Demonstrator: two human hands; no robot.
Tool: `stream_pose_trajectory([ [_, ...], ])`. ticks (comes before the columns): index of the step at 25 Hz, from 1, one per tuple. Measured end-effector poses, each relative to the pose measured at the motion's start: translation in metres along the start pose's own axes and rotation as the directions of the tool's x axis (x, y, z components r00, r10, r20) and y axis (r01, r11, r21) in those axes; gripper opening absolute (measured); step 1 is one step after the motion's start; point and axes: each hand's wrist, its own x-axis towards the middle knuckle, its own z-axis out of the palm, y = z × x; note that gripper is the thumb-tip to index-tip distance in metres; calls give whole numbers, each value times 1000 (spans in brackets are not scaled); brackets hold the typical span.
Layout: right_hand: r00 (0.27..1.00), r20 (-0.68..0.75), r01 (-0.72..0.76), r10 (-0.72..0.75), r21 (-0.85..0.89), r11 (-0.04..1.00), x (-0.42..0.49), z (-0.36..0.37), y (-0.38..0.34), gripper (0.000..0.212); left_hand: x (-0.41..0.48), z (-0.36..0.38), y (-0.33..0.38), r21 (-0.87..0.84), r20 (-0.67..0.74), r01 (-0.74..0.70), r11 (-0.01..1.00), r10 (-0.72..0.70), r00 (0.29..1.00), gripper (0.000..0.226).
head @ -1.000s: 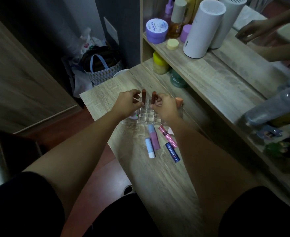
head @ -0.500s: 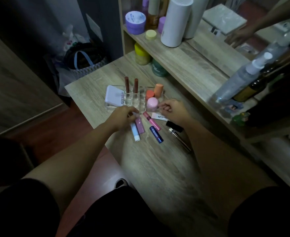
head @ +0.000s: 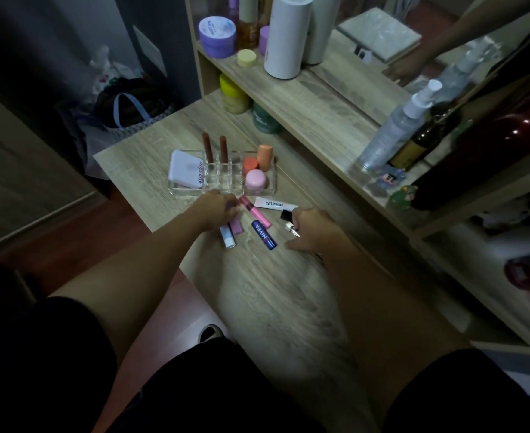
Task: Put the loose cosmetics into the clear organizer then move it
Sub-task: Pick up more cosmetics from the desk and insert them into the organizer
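Picking-up step: left hand (head: 215,209) closes its grip on a mauve tube (head: 236,225); right hand (head: 312,228) pinches a slim silver-tipped stick (head: 292,229). Next, slot both into the organizer (head: 223,175).

On the far shelf (head: 320,98) above the wooden desk (head: 257,292) stands a tall white cylinder (head: 285,35), with a purple jar (head: 217,32) to its left and a small pale yellow cap (head: 247,57) just in front of it. Below the shelf, at the far edge of the desk, a yellow-lidded jar (head: 233,93) sits beside a dark green jar (head: 263,118). To the right, a clear spray bottle (head: 396,126) leans next to a dark glass bottle (head: 420,142). On the floor to the far left, a woven bag with blue handles (head: 132,110) rests against the dark wall.
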Motion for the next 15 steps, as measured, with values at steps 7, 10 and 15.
stream_pose_trajectory([
  [7,998,-12,-60,60,-15,998,-2,16,-6,40,2,0,3,42,-8,3,999,-3,1000,34],
  [10,998,-46,-50,51,27,998,-1,13,-8,32,-1,-1,4,41,-32,14,999,-12,999,32],
  [15,991,-76,-59,109,483,873,13,-7,-13,22,-8,-16,4,17,-63,14,1000,-13,998,30],
])
